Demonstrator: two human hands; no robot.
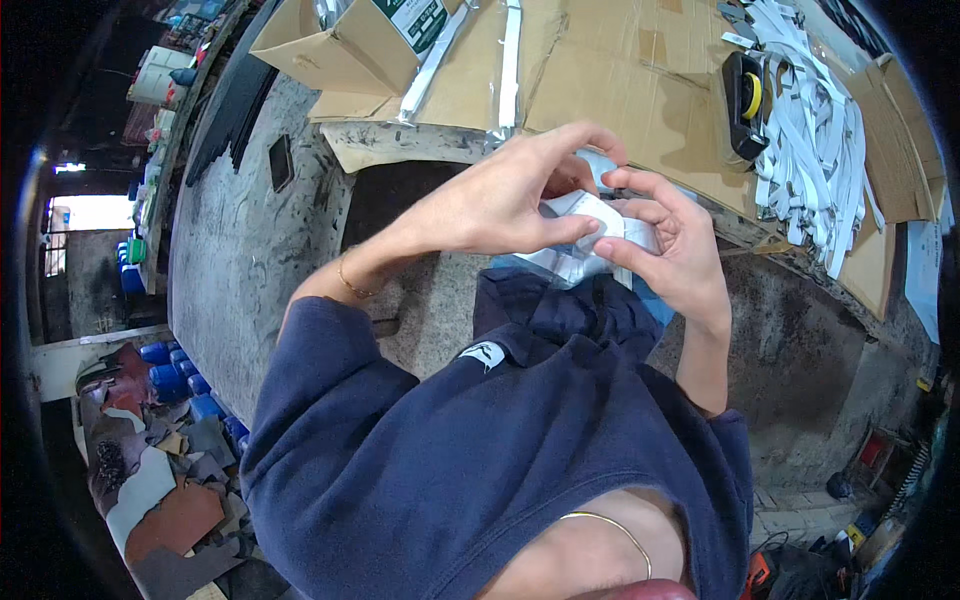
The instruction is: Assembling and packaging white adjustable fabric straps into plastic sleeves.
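Both my hands are raised in front of my chest at the near edge of the table, working on one white strap (585,212) that is bent into a loop. My left hand (525,195) pinches the strap from the left, its thumb pressed on the white surface. From the right my right hand (675,240) grips it between thumb and fingers. Clear plastic (555,265) shows just below the strap, over my lap. The far side of the strap is partly hidden behind my fingers.
Cardboard (600,70) covers the tabletop. Two white straps in clear sleeves (508,75) lie on it beside an open carton (345,50). To the right are a black and yellow tape dispenser (742,125) and a heap of white straps (815,150). Scraps of sheet material (175,515) lie at lower left.
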